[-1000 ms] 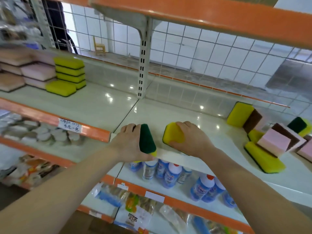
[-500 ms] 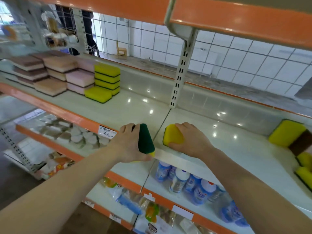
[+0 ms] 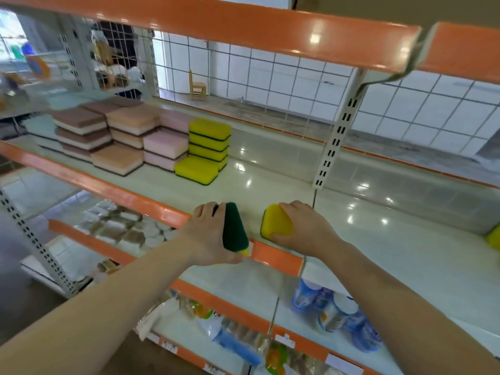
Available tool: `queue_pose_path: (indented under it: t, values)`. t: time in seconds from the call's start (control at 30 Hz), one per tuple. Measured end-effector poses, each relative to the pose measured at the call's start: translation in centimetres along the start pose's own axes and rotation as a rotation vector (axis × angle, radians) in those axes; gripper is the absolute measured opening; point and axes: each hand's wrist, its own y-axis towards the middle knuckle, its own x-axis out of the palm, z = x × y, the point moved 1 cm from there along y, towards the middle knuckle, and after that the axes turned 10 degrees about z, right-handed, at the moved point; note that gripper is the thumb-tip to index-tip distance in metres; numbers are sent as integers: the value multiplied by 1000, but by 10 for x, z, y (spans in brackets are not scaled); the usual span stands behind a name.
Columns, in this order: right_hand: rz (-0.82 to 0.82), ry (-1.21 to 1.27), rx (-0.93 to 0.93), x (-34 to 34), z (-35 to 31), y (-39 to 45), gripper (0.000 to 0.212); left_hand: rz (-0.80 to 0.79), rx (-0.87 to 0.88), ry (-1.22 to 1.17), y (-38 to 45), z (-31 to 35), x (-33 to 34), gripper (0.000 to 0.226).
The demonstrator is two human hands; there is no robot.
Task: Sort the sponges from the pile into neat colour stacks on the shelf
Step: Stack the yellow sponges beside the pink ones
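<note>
Head view: left hand [image 3: 209, 234] grips green-faced sponge [image 3: 234, 228]; right hand [image 3: 303, 228] grips yellow sponge [image 3: 276, 222].

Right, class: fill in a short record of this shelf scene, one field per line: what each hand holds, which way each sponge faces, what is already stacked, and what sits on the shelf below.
left hand: grips a sponge, green scrub side showing
right hand: grips a sponge, yellow side showing
yellow stack: far left on the shelf, one yellow sponge lying in front of it
other stacks: pink, peach, brown, left of the yellow
shelf below: bottles with white caps
</note>
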Motion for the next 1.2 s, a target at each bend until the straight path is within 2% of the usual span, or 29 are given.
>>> queue_pose_path:
  t: [0.37,0.77,0.97,1.2]
  values:
    - [-8,-4,-27,24,-43,40,76,-23,-16,-15,14,-63,-8,120]
    - [-76,2,-72,53,-49,110,83,3,-124,2,54,-109,-7,117]
    - [16,24,-151,52,-44,146,77,-25,-213,13,82,-119,3,118]
    - [45,30,-180,55,-39,172,76,-41,-276,56,99,-122,10,114]
